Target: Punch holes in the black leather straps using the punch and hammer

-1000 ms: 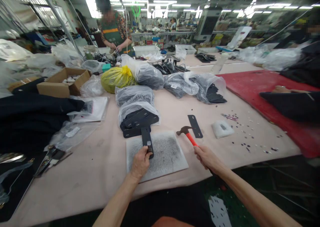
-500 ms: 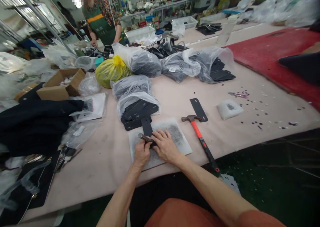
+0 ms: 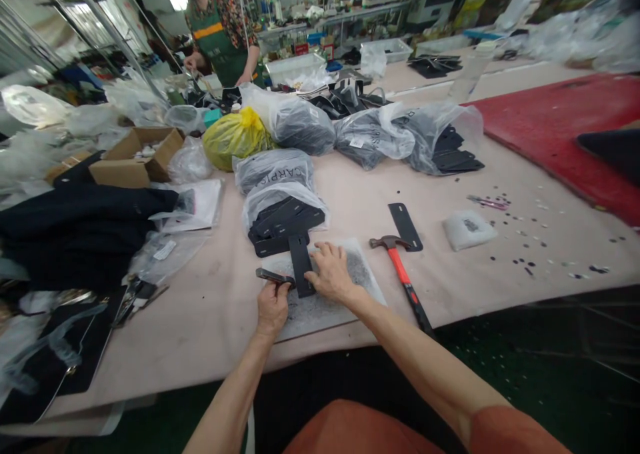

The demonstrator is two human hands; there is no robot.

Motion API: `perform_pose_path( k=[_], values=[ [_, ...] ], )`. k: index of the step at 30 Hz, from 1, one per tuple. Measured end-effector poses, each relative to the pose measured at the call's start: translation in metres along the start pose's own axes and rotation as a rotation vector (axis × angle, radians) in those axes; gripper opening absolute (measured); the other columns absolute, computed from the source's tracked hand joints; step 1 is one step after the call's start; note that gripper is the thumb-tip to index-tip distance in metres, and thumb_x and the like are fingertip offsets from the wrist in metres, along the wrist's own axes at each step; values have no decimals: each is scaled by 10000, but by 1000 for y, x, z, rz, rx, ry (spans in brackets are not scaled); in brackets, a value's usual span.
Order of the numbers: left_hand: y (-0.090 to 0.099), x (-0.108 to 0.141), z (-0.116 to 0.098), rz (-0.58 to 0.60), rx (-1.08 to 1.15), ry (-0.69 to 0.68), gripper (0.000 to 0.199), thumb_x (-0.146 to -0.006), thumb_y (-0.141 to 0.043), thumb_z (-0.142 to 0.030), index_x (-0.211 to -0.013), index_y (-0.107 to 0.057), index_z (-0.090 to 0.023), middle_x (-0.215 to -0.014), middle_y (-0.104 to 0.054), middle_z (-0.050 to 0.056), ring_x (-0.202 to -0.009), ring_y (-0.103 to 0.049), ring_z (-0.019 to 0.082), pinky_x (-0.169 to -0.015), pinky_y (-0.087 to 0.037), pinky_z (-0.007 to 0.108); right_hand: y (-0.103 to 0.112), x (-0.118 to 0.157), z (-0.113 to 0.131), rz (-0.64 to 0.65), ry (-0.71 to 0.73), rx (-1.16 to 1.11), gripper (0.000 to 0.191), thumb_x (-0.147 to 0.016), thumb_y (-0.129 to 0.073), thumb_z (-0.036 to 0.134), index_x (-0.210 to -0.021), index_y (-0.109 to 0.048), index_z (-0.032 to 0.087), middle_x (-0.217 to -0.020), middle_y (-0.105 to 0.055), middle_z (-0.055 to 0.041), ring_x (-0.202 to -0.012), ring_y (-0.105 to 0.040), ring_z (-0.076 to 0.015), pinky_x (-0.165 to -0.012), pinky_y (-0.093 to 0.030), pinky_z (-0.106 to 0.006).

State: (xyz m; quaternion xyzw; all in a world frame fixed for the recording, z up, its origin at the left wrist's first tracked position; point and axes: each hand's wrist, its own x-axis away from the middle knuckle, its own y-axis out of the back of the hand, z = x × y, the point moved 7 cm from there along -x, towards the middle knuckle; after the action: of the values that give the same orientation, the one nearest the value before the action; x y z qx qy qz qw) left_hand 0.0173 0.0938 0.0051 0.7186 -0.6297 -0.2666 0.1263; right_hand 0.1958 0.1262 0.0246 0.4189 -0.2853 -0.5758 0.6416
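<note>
In the head view, my left hand (image 3: 273,309) is closed round a metal punch (image 3: 270,276), held tilted with its dark end near a black strip (image 3: 301,266). This flat strip, with small slots at its end, lies on a pale, worn board (image 3: 364,282). My right hand (image 3: 330,271) rests at the strip's right edge, fingers spread and thumb touching it. Beyond the strip, an open plastic bag (image 3: 280,169) spills similar black strips (image 3: 285,219). To the right of the board lies a claw hammer (image 3: 403,274) with a red and black handle, its head against another black strip (image 3: 406,226).
A white packet (image 3: 469,230), purple-handled snips (image 3: 487,203) and scattered small bits lie to the right. Several filled bags, including a yellow one (image 3: 237,137), line the back. Dark cloth (image 3: 75,231) and a cardboard box (image 3: 137,157) occupy the left. A co-worker (image 3: 223,37) stands across the table.
My left hand has moved the punch left, off the strip. The strip's near end now shows, and my right hand has shifted to its edge with fingers more spread. The camera view has shifted slightly.
</note>
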Motion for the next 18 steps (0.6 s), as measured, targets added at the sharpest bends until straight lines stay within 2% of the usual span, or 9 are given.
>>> perform_pose_path(
  k=[4,7,9,12,15,18],
  values=[
    [-3,3,0,25,6,-80,201,-881,-509,-285,-970,-658,-183,-945,-717,57,-909,-675,204,-844,-549,344,-15,-29,2,132,1,2,500,-783,-612,276,-1269,-518,210,-1297,-527,-125,-1241,-387,-304,-1062,-156,-573],
    [-13,6,-6,124,-14,-200,217,-882,-507,-250,-1035,-652,-195,-1056,-708,65,-1043,-646,219,-971,-502,402,-19,-36,4,166,33,-19,528,-766,-594,214,-1286,-500,222,-1312,-523,-111,-1225,-408,-290,-1062,-160,-572],
    [-18,6,-8,173,-34,-226,242,-892,-478,-220,-1066,-643,-193,-1116,-690,75,-1099,-621,223,-1011,-476,426,-17,-28,4,143,51,-28,459,-751,-593,180,-1205,-552,231,-1390,-456,-99,-1264,-370,-288,-1064,-165,-558],
    [-21,4,-6,188,-33,-164,269,-918,-417,-202,-1075,-635,-183,-1144,-675,91,-1101,-617,217,-977,-503,408,-13,-3,3,120,78,-29,318,-741,-583,139,-1044,-621,229,-1404,-438,-84,-1302,-329,-287,-1066,-168,-545],
    [-21,3,-5,199,-34,-148,269,-925,-408,-203,-1071,-633,-184,-1145,-674,87,-1104,-613,216,-976,-502,399,-12,24,5,109,107,-42,303,-750,-580,136,-1027,-639,247,-1377,-472,-63,-1315,-322,-287,-1074,-158,-549],
    [-21,3,-4,197,-38,-156,262,-924,-412,-206,-1069,-629,-180,-1144,-673,85,-1110,-606,219,-984,-495,404,-12,39,6,69,87,-59,281,-760,-579,139,-1006,-650,255,-1372,-488,-43,-1327,-311,-288,-1089,-132,-561]
  ],
)
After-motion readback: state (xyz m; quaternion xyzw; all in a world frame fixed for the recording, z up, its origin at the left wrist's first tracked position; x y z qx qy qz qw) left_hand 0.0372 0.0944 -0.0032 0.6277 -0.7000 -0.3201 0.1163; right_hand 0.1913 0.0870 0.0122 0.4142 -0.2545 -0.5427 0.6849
